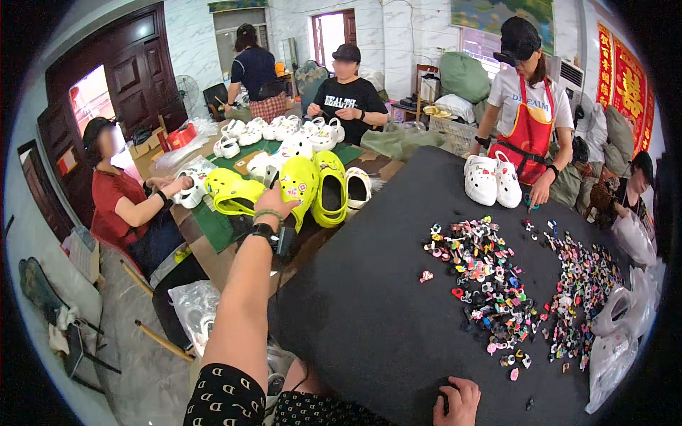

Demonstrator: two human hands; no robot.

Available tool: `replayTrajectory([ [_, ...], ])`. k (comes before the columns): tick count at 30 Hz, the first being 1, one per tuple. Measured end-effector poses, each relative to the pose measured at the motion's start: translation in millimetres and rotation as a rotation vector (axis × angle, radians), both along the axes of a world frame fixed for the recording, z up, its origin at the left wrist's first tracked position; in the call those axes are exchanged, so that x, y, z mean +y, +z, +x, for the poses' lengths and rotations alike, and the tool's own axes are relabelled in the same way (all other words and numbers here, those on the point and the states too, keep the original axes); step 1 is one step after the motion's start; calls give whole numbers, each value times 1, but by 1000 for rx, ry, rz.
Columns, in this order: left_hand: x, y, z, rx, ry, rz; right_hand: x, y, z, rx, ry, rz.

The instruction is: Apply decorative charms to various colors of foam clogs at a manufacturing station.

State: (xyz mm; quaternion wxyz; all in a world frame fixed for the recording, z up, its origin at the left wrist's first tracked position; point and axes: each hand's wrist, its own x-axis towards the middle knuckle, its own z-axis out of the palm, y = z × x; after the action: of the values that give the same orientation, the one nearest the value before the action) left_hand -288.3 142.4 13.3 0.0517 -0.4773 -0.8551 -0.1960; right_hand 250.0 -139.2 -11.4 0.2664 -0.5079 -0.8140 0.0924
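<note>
My left hand (274, 204), with a beaded bracelet and a black wristband, reaches across to the brown table. Its fingers close on the edge of a yellow-green clog (299, 183) decorated with small charms. Another yellow-green clog (231, 190) lies tipped to the left of the hand, and a third yellow-green clog (330, 190) stands to the right. Down at the front edge of the black table (355, 298), my right hand (458, 403) rests with loosely bent fingers, thumb apart, and nothing visible in it. Loose colourful shoe charms (490, 270) lie scattered beyond it.
A second charm pile (579, 291) spreads along the right side, beside clear plastic bags (616, 341). A white clog pair (481, 181) stands at the far edge, near a person in a red apron (529, 135). Several other people surround the tables. More white clogs (249, 133) stand farther back.
</note>
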Motion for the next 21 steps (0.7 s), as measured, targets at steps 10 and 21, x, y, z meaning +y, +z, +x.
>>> replayTrajectory([
  [10, -46, -28, 26, -89, 145, -66, 2, -4, -3, -8, 41, 27],
  [21, -19, -86, -60, -4, -159, 179, 6, -3, -5, -52, 76, -62],
])
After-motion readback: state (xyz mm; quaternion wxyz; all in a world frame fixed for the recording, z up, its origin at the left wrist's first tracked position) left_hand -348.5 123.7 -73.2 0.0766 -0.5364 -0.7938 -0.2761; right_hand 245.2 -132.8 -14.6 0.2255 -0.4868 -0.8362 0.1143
